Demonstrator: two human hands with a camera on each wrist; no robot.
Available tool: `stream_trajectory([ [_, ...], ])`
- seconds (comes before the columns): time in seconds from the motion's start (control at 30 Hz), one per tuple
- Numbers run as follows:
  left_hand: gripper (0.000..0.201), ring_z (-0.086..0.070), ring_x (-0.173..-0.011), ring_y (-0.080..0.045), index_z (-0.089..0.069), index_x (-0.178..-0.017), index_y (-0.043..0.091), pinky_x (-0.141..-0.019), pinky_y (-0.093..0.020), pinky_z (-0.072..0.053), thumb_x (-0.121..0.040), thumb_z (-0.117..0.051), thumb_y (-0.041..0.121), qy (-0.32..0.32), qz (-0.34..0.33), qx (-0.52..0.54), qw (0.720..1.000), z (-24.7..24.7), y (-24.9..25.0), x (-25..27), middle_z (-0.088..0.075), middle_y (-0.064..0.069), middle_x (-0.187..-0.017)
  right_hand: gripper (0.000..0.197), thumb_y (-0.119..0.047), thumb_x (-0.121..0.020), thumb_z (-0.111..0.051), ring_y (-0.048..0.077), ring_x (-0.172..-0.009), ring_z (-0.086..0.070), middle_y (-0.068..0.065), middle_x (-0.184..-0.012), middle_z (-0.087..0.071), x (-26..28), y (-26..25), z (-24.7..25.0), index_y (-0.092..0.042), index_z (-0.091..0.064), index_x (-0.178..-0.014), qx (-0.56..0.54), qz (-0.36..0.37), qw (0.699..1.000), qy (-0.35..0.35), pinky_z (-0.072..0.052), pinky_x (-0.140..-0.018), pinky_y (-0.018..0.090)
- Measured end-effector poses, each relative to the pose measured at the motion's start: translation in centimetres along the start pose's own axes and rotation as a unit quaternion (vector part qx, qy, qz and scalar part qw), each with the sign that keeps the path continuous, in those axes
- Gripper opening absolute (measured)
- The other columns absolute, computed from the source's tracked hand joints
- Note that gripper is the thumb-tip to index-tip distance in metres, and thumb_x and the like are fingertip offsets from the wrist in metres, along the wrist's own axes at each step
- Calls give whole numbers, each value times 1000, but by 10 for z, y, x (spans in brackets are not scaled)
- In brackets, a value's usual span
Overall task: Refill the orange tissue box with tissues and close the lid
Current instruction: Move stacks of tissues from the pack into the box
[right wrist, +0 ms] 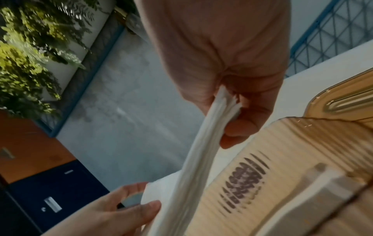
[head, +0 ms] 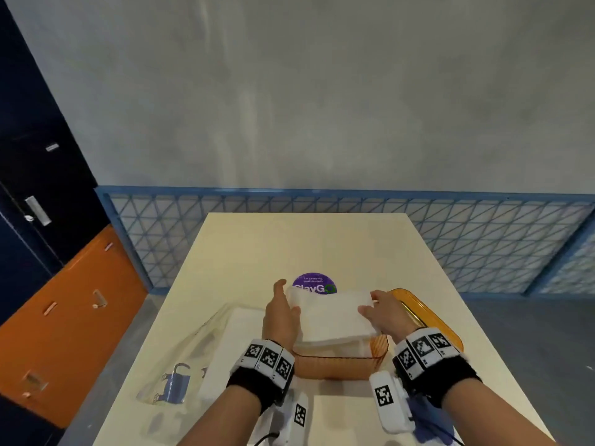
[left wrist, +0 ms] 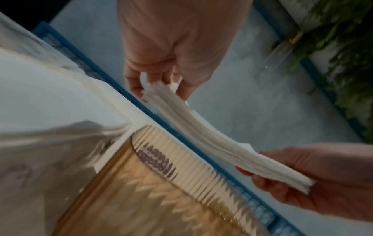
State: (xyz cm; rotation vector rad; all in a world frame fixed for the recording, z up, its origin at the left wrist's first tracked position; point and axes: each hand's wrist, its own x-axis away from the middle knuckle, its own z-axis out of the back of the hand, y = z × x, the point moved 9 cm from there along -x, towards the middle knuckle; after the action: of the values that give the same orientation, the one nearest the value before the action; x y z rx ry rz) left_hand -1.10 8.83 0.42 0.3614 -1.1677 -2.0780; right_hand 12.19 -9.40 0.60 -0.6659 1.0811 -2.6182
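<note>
- While both wrists hang low over the near end of the table [head: 322,239], the orange box [head: 338,362] sits open between them, some white tissue already showing inside.
- Left hand [head: 281,317] has its grip pinched on the left end of the tissue stack [head: 331,317]; right hand [head: 384,313] has its grip pinched on the right end.
- Held that way, the stack hangs just above the box opening and sags in the middle.
- Risk, as I judge it: the loose sheets could fan apart or slide out if either pinch eases, and a sagging middle could catch on the rim and crumple.
- To the left lies a clear plastic wrapper [head: 193,349].
- Beyond the right hand, the orange lid [head: 428,317] lies open on the table, not yet shut.
- Farther off, a purple sticker [head: 314,283] peeks out past the stack.
</note>
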Motion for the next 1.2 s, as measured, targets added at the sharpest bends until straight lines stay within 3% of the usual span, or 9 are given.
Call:
stream_trajectory([
  [0.2, 53, -56, -111, -23, -29, -138, 22, -102, -42, -28, -89, -37, 4, -51, -14, -224, 973, -40, -9, -8, -62, -3, -116, 37, -10, -93, -49, 28, -120, -53, 15, -131, -55, -13, 24, -22, -1, -47, -129, 147, -23, 989, -9, -45, -93, 29],
  [0.33, 50, -53, -112, -23, -34, -133, 21, -98, -40, -29, -87, -37, -1, -71, -65, -335, 937, -55, -7, -8, -62, -3, -115, 35, -10, -96, -43, 26, -124, -52, 14, -133, -54, -15, 30, -33, -2, -46, -129, 214, -29, 976, 2, -42, -99, 28],
  [0.43, 54, -51, -115, -23, -30, -136, 21, -96, -43, -32, -88, -48, 3, -85, -81, -392, 912, -66, -8, -7, -56, -2, -121, 42, -12, -99, -38, 25, -135, -39, 15, -146, -40, -14, 31, -44, 0, -33, -139, 260, -21, 965, -20, -33, -108, 28],
  [0.53, 64, -60, -84, -23, -60, -109, 19, -70, -39, -46, -52, -87, 16, -55, -111, -428, 895, -64, 0, -3, -61, -3, -93, 39, -8, -98, -40, 25, -133, -42, 15, -143, -42, -14, 25, -48, 0, -36, -136, 316, -3, 948, -43, -36, -106, 28],
  [0.57, 63, -60, -77, -22, -64, -99, 19, -63, -35, -46, -42, -90, 15, -45, -133, -432, 891, -64, 4, -1, -61, -3, -88, 38, -6, -97, -42, 25, -130, -45, 15, -140, -45, -13, 23, -49, 0, -38, -134, 328, 5, 944, -45, -38, -104, 28],
  [0.67, 41, -50, -110, -25, -49, -121, 10, -84, -33, -43, -82, -60, 5, -140, -128, -405, 895, -84, -7, 2, -49, -9, -122, 37, -5, -94, -47, 24, -124, -48, 13, -135, -48, -4, 8, -51, -3, -43, -130, 391, 61, 918, -9, -43, -100, 29],
  [0.73, 37, -47, -118, -26, -46, -128, 5, -93, -33, -43, -91, -45, 2, -177, -131, -400, 889, -95, -8, -2, -43, -12, -131, 36, -6, -93, -48, 26, -123, -46, 14, -133, -44, -1, 0, -58, -6, -44, -129, 439, 102, 892, -3, -44, -98, 32],
  [0.97, 35, -53, -120, -29, -51, -130, 3, -102, -33, -44, -96, -43, 9, -294, -55, -421, 856, -113, -24, -7, -48, -17, -134, 39, -17, -98, -42, 30, -120, -54, 17, -133, -52, -21, 24, -82, -4, -44, -135, 456, 53, 874, -156, -47, -97, 35],
  [1.2, 43, -49, -124, -28, -47, -136, 10, -102, -33, -44, -93, -52, 12, -308, -28, -450, 838, -117, -33, -10, -34, -13, -138, 47, -15, -92, -54, 31, -117, -54, 18, -129, -50, -23, 33, -87, -9, -37, -136, 447, 56, 876, -172, -47, -92, 34],
])
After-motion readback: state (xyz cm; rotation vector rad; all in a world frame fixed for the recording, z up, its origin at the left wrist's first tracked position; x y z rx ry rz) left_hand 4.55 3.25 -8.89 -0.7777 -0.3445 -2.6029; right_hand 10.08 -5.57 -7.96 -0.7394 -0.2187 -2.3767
